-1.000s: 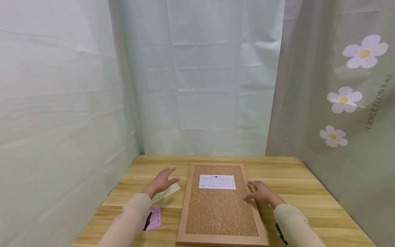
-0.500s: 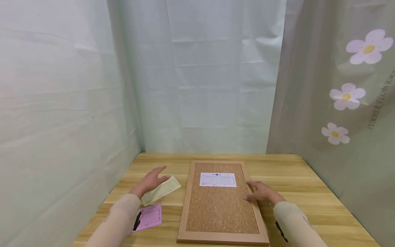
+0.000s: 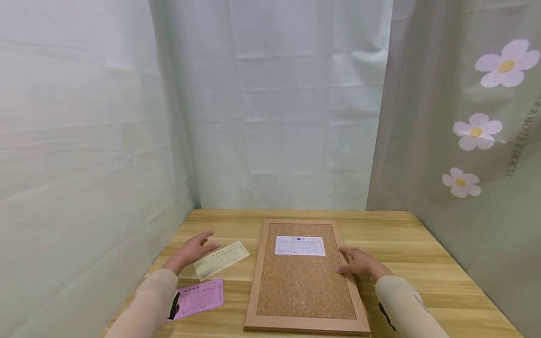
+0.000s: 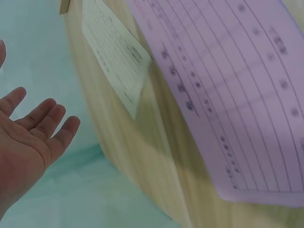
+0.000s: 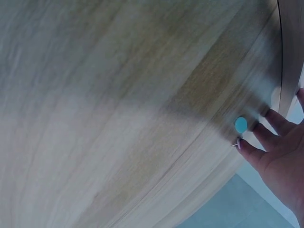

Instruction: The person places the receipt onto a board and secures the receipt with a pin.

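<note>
Board on a table
One paper on its far half; at left, another paper, a third paper nearer.

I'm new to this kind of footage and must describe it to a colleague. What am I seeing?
There is no machine: these are a person's bare left hand and right hand. The wide picture comes from a camera worn on the head; the closer two come from one on each wrist.

On the wooden table lies a framed cork board bearing a white slip. Left of it lie a yellow slip and a purple slip. The right wrist picture also shows a teal disc.

The left hand holds nothing; the right is at the board's right edge, its grip unclear.
</note>
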`<state>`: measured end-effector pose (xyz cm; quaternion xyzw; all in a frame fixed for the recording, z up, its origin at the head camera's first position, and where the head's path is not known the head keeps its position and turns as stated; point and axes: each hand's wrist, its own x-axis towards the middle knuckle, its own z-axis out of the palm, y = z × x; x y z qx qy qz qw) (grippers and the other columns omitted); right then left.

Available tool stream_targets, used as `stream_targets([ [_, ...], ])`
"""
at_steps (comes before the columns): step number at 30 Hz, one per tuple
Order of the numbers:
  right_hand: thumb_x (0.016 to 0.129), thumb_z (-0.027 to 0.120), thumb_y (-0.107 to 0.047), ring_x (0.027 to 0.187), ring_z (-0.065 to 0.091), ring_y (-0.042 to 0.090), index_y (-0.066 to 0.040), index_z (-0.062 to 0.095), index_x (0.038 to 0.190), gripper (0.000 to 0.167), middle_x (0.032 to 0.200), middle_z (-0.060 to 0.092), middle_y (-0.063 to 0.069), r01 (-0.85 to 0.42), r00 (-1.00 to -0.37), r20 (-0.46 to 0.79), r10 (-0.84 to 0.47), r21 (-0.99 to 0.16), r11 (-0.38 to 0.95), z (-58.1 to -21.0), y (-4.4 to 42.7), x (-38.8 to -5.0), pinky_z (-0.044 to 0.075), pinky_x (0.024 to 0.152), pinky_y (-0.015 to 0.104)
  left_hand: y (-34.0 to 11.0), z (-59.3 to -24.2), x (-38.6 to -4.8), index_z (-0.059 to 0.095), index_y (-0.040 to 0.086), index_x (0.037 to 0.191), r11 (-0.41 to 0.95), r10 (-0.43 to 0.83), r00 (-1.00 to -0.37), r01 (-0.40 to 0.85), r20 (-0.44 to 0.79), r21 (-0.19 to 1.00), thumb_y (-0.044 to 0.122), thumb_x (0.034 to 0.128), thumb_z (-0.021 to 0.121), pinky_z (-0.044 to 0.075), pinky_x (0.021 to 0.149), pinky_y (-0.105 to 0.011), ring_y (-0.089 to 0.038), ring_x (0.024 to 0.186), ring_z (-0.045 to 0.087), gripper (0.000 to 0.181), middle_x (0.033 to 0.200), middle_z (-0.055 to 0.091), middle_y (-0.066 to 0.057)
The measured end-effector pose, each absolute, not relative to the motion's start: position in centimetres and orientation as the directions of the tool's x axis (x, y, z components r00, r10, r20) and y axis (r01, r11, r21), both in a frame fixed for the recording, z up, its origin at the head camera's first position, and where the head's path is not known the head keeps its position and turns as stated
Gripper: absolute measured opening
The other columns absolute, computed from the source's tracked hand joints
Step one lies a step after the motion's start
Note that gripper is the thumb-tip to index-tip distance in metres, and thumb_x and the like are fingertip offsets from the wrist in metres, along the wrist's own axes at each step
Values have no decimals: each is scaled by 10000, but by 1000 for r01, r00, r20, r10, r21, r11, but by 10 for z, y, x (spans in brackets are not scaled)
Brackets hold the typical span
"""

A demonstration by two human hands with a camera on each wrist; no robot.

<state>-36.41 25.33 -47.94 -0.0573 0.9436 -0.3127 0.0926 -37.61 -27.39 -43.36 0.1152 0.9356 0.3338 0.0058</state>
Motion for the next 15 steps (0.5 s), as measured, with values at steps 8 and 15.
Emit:
stream_targets([
  [8, 808, 816, -404, 1314, 371, 545, -33, 426, 1487, 866, 1453, 375, 353, -61, -976, -131, -174, -604, 795, -479, 253, -361, 334, 1016, 672, -291, -445, -374, 426, -105, 1421, 756, 154, -988, 124, 9, 643, 473, 970, 603, 441, 965, -582, -500, 1230, 491, 754, 1366, 473, -371],
  [15, 827, 798, -406, 1305, 365, 563, -22, 416, 1488, 854, 1445, 366, 367, -87, -973, -123, -194, -587, 805, -476, 253, -359, 340, 1000, 686, -304, -454, -370, 444, -114, 1399, 747, 97, -995, 51, -33, 663, 445, 982, 597, 459, 934, -577, -494, 1191, 514, 714, 1345, 487, -365],
])
